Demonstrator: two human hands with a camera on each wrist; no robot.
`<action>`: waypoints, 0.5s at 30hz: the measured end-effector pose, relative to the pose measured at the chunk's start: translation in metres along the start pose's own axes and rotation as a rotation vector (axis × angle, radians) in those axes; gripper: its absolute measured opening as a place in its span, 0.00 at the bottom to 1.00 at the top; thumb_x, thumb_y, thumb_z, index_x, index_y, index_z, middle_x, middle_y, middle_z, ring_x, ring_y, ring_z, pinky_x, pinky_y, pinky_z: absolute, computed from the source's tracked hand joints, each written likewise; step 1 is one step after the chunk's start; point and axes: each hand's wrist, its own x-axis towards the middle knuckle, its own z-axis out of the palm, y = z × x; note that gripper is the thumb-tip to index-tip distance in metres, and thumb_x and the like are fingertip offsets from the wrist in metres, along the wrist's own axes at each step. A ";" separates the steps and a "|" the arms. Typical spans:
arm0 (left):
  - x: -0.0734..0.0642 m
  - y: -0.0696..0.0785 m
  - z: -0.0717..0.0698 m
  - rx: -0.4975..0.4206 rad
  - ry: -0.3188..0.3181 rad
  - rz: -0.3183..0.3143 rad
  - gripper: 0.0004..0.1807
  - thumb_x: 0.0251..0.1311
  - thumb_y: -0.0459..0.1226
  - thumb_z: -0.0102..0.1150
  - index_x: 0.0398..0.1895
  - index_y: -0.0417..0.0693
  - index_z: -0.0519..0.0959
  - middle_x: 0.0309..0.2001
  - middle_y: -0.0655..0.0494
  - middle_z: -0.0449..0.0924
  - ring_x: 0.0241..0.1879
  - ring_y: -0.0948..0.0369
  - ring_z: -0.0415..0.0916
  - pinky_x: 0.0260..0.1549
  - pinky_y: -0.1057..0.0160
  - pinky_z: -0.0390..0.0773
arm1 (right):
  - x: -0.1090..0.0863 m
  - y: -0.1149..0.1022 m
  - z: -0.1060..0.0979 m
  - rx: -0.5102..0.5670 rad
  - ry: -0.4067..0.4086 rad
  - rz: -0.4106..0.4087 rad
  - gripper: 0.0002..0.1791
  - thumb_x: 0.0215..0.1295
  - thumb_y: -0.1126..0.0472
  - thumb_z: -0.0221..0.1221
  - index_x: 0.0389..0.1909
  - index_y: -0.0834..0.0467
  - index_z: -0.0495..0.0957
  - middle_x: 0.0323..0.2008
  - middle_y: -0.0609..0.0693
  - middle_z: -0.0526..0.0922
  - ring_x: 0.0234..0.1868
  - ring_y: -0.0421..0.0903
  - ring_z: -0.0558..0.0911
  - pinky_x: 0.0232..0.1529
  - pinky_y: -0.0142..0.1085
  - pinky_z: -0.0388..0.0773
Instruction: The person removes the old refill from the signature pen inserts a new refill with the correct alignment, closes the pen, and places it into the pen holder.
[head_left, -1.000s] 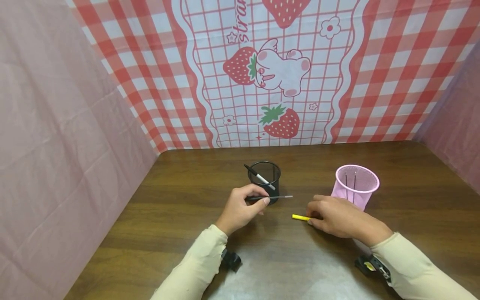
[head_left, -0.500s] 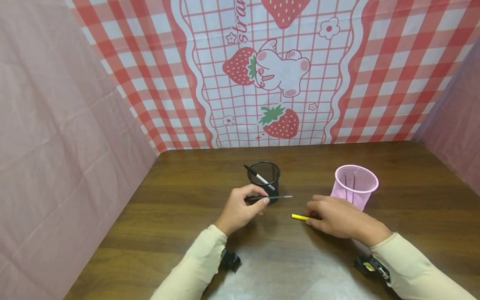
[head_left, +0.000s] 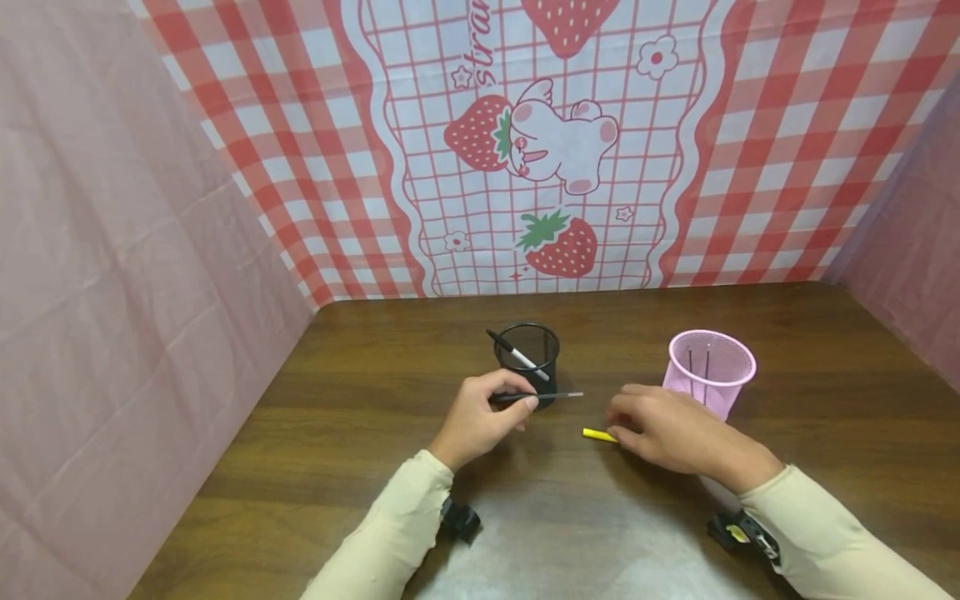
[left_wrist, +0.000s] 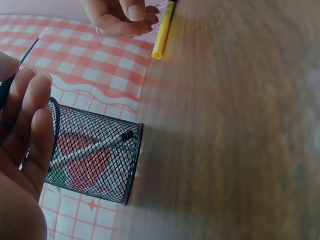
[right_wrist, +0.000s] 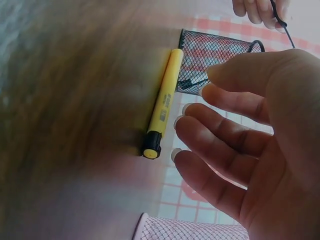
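My left hand (head_left: 483, 417) pinches a thin dark stick (head_left: 562, 395) with a pale, slender end, held level in front of the black mesh pen cup (head_left: 553, 371). A black-and-white pen (head_left: 517, 352) leans inside that cup. On the table lies a yellow marker (right_wrist: 165, 105) with a black band near one end. Just above and beside it hovers my right hand (head_left: 667, 429), fingers loosely bent and spread. In the right wrist view a gap shows between those fingertips and the marker, and nothing is in the hand.
Behind the right hand stands a pink mesh pen cup (head_left: 693, 390) holding two thin dark rods (head_left: 707, 375). A checked strawberry cloth (head_left: 558, 167) hangs at the back of the wooden table (head_left: 360, 400), with a pink curtain (head_left: 150, 250) on the left.
My right hand has risen slightly and its fingers have come away from the yellow marker, which stays on the table. The left hand keeps its pinch on the stick, nearly still.
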 end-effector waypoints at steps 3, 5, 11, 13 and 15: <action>0.000 0.000 0.000 -0.002 0.002 0.000 0.03 0.61 0.25 0.64 0.37 0.35 0.81 0.24 0.48 0.81 0.21 0.51 0.80 0.23 0.60 0.85 | 0.000 -0.002 0.000 -0.008 0.007 0.006 0.07 0.57 0.58 0.71 0.32 0.44 0.82 0.31 0.33 0.76 0.28 0.32 0.75 0.26 0.33 0.76; 0.000 0.000 0.000 -0.003 0.004 0.000 0.03 0.61 0.25 0.64 0.37 0.35 0.81 0.24 0.49 0.81 0.21 0.52 0.80 0.23 0.60 0.85 | 0.001 -0.003 0.000 -0.013 0.007 0.008 0.07 0.57 0.57 0.71 0.32 0.44 0.82 0.31 0.33 0.76 0.28 0.31 0.75 0.27 0.33 0.76; 0.000 -0.001 0.001 -0.003 -0.002 -0.003 0.03 0.61 0.25 0.64 0.37 0.36 0.81 0.24 0.50 0.81 0.21 0.53 0.80 0.23 0.58 0.85 | 0.002 -0.007 -0.004 -0.020 0.034 0.003 0.06 0.57 0.58 0.71 0.33 0.46 0.83 0.31 0.33 0.76 0.28 0.31 0.75 0.26 0.33 0.77; 0.000 0.000 0.000 -0.005 -0.006 -0.005 0.03 0.61 0.25 0.64 0.38 0.36 0.81 0.24 0.50 0.81 0.21 0.53 0.81 0.23 0.56 0.86 | 0.003 -0.009 -0.005 -0.018 0.050 0.003 0.06 0.57 0.58 0.71 0.33 0.47 0.83 0.30 0.33 0.76 0.28 0.30 0.75 0.26 0.33 0.77; 0.001 0.000 0.000 -0.004 -0.008 -0.008 0.03 0.61 0.25 0.64 0.38 0.36 0.82 0.25 0.50 0.81 0.21 0.52 0.81 0.23 0.56 0.86 | 0.004 -0.010 -0.006 -0.013 0.068 0.005 0.06 0.56 0.59 0.71 0.32 0.47 0.83 0.29 0.33 0.76 0.28 0.30 0.75 0.27 0.32 0.77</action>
